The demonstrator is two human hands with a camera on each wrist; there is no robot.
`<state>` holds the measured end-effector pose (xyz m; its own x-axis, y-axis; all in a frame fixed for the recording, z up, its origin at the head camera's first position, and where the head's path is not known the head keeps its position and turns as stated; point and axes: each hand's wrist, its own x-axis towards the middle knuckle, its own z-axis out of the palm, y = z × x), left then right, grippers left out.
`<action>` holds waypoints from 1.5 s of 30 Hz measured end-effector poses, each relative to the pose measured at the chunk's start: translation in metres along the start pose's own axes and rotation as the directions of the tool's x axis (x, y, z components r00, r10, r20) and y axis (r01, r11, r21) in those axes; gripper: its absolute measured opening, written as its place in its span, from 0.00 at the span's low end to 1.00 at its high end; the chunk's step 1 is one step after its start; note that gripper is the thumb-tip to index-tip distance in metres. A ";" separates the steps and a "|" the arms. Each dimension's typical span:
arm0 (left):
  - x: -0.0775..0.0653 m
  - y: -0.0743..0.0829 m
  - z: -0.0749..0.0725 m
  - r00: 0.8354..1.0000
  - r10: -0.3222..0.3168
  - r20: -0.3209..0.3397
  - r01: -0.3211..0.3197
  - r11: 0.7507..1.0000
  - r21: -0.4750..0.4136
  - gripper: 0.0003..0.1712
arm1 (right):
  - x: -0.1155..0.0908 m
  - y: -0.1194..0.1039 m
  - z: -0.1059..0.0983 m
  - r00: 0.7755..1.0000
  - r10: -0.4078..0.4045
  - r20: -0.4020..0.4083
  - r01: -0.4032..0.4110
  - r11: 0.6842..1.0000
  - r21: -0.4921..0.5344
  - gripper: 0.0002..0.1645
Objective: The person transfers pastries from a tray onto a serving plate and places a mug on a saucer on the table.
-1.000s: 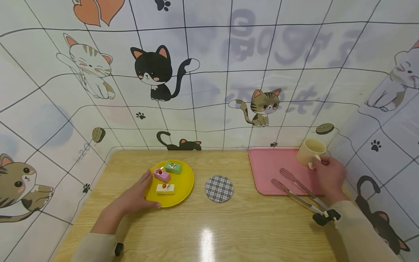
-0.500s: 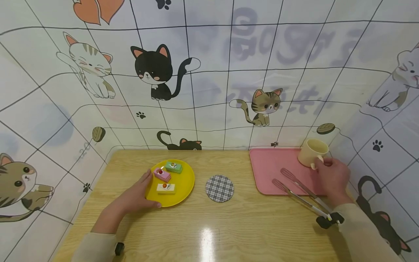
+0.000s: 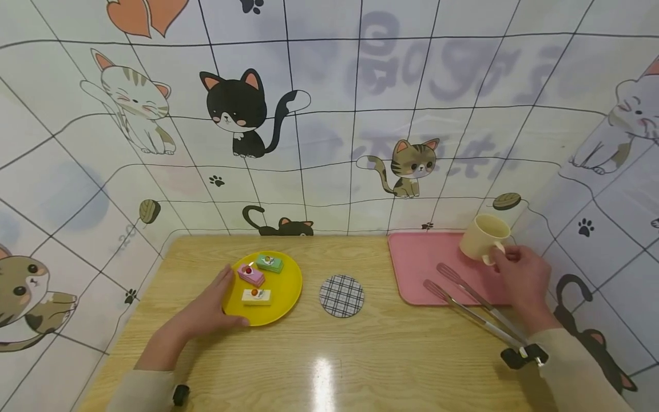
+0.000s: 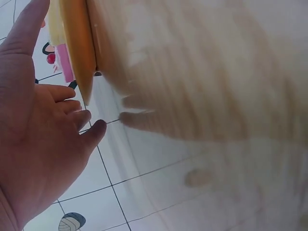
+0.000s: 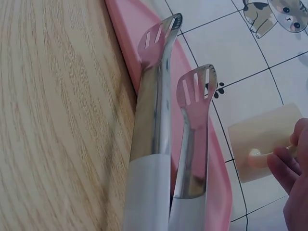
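My left hand (image 3: 208, 306) lies around the near-left rim of a yellow plate (image 3: 285, 303), thumb and fingers spread against it. On the plate sit three small toy cakes: a pink one (image 3: 251, 277), a green one (image 3: 269, 264) and a cream one (image 3: 256, 297). With thumb and fingertips my right hand (image 3: 525, 280) pinches the handle of a cream mug (image 3: 476, 237). The mug is over the back right of a pink tray (image 3: 417, 263), slightly tilted. Whether its base touches the tray cannot be told. Metal tongs (image 5: 154, 120) lie across the tray, below that hand.
A round checked coaster (image 3: 342, 296) lies between plate and tray on the wooden table (image 3: 288, 366). The tongs' handles stick out past the tray's front edge. A cat-patterned sheet (image 3: 329, 131) stands behind and at both sides.
Against the tray, the mug in my right hand has shifted slightly, lately a little left and up. My left hand keeps its place on the plate. The head view has moved a little.
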<state>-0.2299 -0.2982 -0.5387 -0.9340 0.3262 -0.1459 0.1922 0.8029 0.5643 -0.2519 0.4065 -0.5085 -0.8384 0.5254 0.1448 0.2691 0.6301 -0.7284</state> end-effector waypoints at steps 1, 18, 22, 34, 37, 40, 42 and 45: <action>-0.001 0.002 -0.001 1.000 0.001 -0.012 -0.001 1.000 0.011 0.79 | -0.002 -0.001 -0.001 1.000 -0.005 -0.001 0.005 1.000 0.005 0.35; 0.010 0.064 0.002 0.968 0.144 -0.206 -0.144 0.989 0.015 0.63 | -0.032 -0.039 -0.010 0.994 -0.113 0.012 0.113 0.994 0.001 0.25; 0.017 0.075 0.008 0.962 0.187 -0.197 -0.184 0.982 0.035 0.58 | -0.041 -0.049 -0.010 0.988 -0.152 0.008 0.152 0.988 0.024 0.20; 0.033 0.105 0.027 0.960 0.248 -0.128 -0.238 0.967 0.093 0.46 | -0.064 -0.062 -0.008 0.965 -0.263 0.023 0.262 0.965 0.031 0.17; 0.038 0.112 0.034 0.961 0.255 -0.105 -0.246 0.965 0.093 0.44 | -0.068 -0.065 -0.007 0.960 -0.277 0.033 0.276 0.960 0.049 0.16; 0.043 0.119 0.041 0.962 0.260 -0.082 -0.251 0.963 0.099 0.42 | -0.072 -0.068 -0.006 0.957 -0.289 0.038 0.286 0.956 0.066 0.17; 0.046 0.124 0.045 0.964 0.256 -0.078 -0.247 0.963 0.103 0.41 | -0.075 -0.070 -0.004 0.955 -0.294 0.044 0.291 0.954 0.072 0.17; 0.053 0.130 0.052 0.964 0.251 -0.087 -0.240 0.964 0.119 0.37 | -0.079 -0.074 -0.003 0.950 -0.308 0.057 0.303 0.950 0.079 0.16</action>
<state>-0.2388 -0.1509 -0.5150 -0.8786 0.4721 0.0717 0.4449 0.7549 0.4819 -0.2038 0.3201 -0.4644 -0.9059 0.2724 0.3241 -0.0363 0.7127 -0.7005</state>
